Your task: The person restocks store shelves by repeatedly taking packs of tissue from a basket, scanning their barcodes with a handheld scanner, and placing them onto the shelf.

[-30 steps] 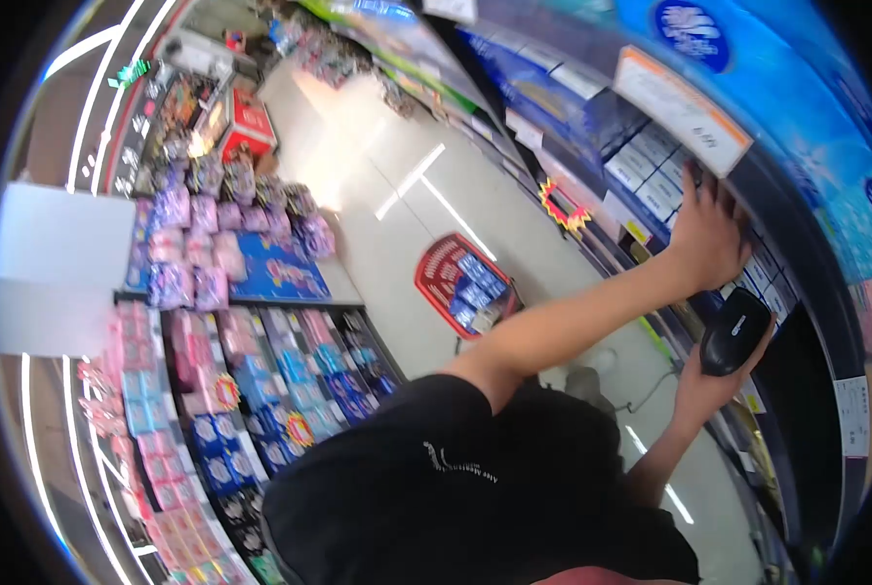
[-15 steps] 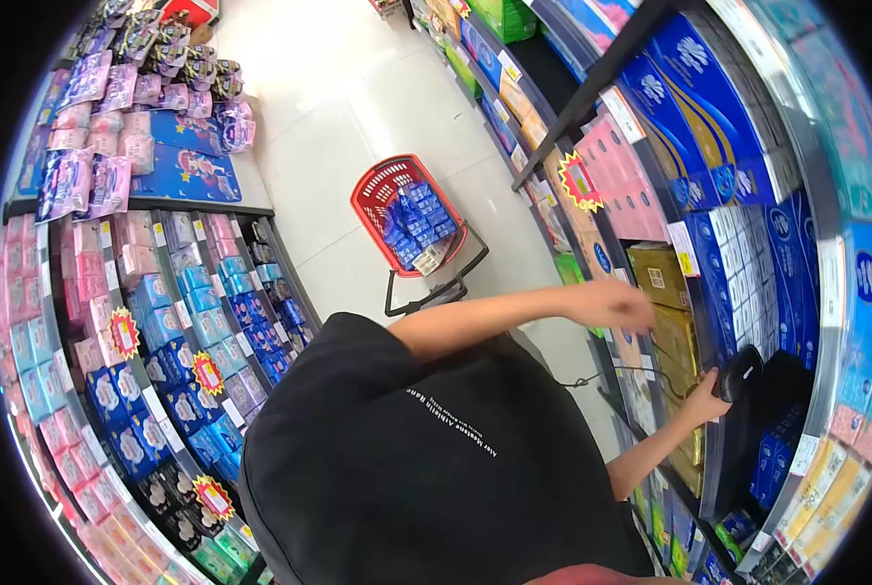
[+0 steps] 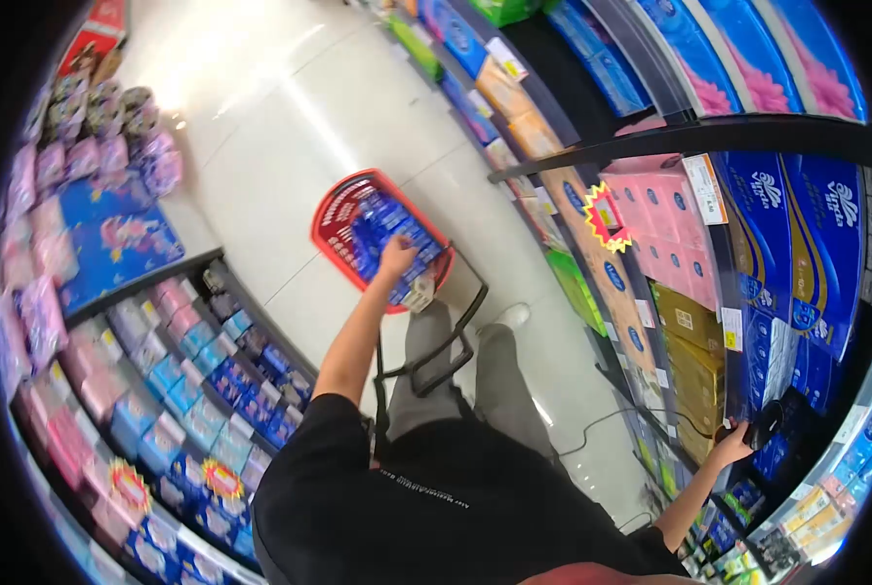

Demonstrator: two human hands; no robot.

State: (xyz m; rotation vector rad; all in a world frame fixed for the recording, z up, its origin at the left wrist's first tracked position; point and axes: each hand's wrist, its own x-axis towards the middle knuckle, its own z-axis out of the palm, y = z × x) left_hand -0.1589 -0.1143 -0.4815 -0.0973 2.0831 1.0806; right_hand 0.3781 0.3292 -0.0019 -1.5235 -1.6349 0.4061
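My left hand [image 3: 398, 256] reaches down into the red shopping basket [image 3: 325, 226], over blue tissue packs [image 3: 385, 216] piled inside. Its fingers look curled, and whatever is between them is hidden. A pale pack [image 3: 418, 293] with a label lies at the basket's near end. Over at the right-hand shelf, my right hand [image 3: 735, 445] is closed around a black rounded device [image 3: 769, 421]. A thin black cable [image 3: 641, 410] runs from near that hand towards my body.
Pink tissue packs [image 3: 660, 219], gold boxes [image 3: 688, 327] and large blue packs [image 3: 826, 253] fill the right shelf. On the left stands a shelf of small packs [image 3: 197, 370]. The basket's black handle [image 3: 475, 302] rises beside my legs. Pale floor tiles [image 3: 260, 127] stretch ahead.
My left hand has swung from the right shelf over to the basket and down into it. My right hand still holds the black device at the shelf. The view has shifted.
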